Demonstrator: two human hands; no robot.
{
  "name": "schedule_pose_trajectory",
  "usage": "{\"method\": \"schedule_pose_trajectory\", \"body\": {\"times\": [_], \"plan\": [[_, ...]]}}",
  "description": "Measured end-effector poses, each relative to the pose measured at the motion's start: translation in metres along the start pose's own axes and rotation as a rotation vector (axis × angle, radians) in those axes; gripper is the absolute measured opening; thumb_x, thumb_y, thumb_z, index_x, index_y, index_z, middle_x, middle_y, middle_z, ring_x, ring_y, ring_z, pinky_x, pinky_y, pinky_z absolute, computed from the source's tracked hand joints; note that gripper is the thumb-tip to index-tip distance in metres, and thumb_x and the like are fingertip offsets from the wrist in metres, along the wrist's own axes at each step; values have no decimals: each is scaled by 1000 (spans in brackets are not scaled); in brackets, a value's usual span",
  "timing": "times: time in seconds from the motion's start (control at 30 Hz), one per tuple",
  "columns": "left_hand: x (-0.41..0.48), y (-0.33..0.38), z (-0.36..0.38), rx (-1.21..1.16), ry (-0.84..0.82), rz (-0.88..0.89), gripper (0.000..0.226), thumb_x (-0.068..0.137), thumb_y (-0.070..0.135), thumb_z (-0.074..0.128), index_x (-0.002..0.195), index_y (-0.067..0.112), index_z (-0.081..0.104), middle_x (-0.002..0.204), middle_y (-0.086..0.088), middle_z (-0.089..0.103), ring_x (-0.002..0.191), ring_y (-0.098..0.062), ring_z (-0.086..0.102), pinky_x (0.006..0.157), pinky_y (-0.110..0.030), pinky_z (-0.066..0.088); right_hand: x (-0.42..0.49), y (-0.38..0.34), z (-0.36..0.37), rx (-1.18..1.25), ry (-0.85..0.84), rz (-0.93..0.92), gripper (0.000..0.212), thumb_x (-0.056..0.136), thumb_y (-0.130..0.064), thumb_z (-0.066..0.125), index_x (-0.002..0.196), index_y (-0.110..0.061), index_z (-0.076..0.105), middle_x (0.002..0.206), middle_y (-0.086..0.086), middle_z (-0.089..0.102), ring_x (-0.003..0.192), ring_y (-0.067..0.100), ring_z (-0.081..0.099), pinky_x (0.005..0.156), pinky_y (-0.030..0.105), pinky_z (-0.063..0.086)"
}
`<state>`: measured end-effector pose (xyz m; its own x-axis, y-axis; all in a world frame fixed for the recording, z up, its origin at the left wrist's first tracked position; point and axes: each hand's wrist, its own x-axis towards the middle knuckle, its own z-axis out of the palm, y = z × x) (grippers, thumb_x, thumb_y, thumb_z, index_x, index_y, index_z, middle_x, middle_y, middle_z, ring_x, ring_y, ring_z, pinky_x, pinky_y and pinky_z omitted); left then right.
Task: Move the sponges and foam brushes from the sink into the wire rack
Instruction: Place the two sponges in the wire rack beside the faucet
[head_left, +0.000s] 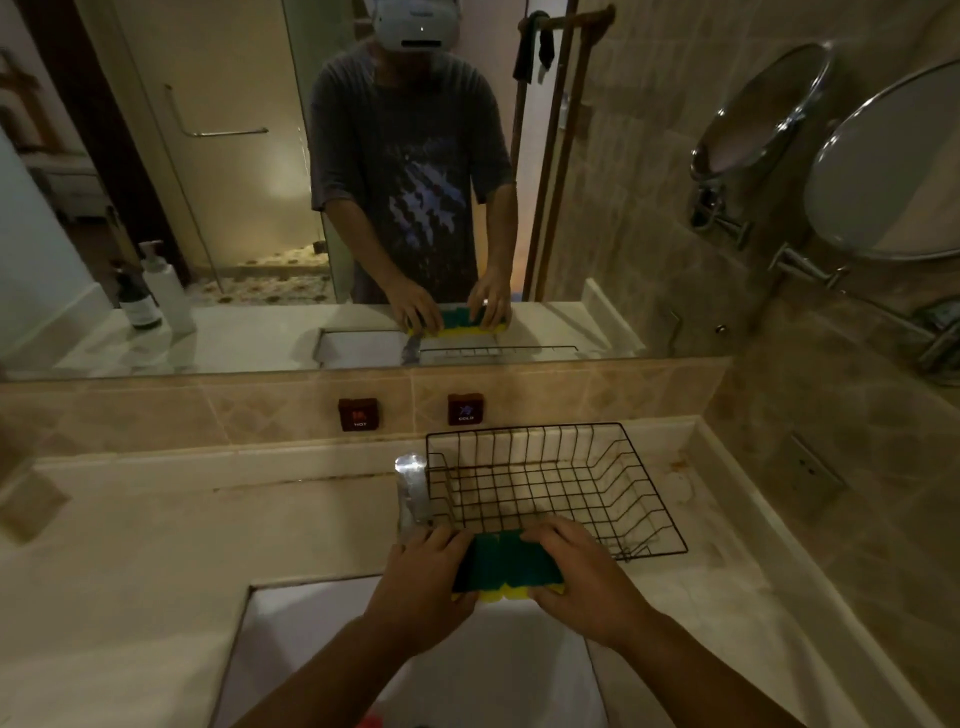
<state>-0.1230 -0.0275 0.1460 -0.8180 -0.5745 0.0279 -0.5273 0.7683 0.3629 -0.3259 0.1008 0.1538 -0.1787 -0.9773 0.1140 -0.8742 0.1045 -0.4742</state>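
Observation:
Both hands hold a row of sponges (506, 564), green scrub side up and yellow foam below, pressed together between them. My left hand (423, 587) grips the left end, my right hand (584, 577) the right end. The sponges hover over the counter between the white sink (291, 639) and the front edge of the black wire rack (649, 499). The rack stands on the counter right of the faucet and holds nothing that I can see. A red patch shows at the sink's bottom edge; foam brushes are not visible.
A chrome faucet (413, 491) rises just left of the rack. Hot and cold knobs (358, 414) sit on the tiled backsplash under a wide mirror. Two pump bottles (166, 291) appear at the left in the mirror's reflection. A round swivel mirror (893, 166) juts from the right wall.

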Motion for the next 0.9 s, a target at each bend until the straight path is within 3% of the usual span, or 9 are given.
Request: {"method": "schedule_pose_trajectory", "body": {"times": [0.13, 0.3, 0.5, 0.63, 0.77, 0.9], "plan": [[24, 18, 15, -35, -13, -20, 64, 85, 49, 55, 144, 32, 37, 137, 8, 46, 121, -13, 39, 103, -33, 40, 6, 34, -7, -8, -14, -4, 56, 80, -36, 64, 133, -30, 47, 134, -8, 44, 118, 9, 42, 99, 27, 45], [60, 30, 31, 3, -38, -39, 65, 84, 55, 56, 143, 34, 37, 139, 8, 44, 123, -15, 40, 100, -35, 42, 20, 77, -10, 28, -37, -30, 54, 80, -36, 62, 132, -26, 50, 130, -4, 49, 115, 16, 46, 92, 35, 48], [99, 27, 43, 41, -31, -80, 62, 84, 48, 61, 140, 31, 43, 137, 5, 49, 123, -17, 41, 100, -36, 42, 50, 114, 2, 104, -98, 44, 61, 79, -32, 72, 132, -35, 43, 128, -14, 39, 111, 5, 42, 90, 17, 44], [125, 20, 53, 56, -74, -124, 67, 83, 44, 64, 143, 29, 39, 137, 3, 47, 123, -18, 40, 101, -35, 42, 74, 132, 9, 104, -134, 41, 59, 77, -34, 68, 128, -38, 41, 124, -13, 37, 104, 7, 43, 80, 13, 40], [146, 14, 67, 66, -134, -212, 73, 83, 40, 68, 145, 29, 33, 143, 0, 40, 132, -22, 35, 110, -47, 37, 96, 149, 19, 103, -160, 17, 58, 75, -33, 65, 129, -33, 43, 127, -7, 42, 109, 10, 44, 89, 24, 45], [164, 2, 82, 62, -139, -246, 68, 85, 33, 66, 146, 27, 36, 144, -1, 40, 135, -23, 33, 117, -44, 24, 115, 161, 32, 76, -181, 10, 59, 78, -28, 67, 133, -27, 45, 132, -4, 43, 118, 15, 45, 96, 25, 41]]}}
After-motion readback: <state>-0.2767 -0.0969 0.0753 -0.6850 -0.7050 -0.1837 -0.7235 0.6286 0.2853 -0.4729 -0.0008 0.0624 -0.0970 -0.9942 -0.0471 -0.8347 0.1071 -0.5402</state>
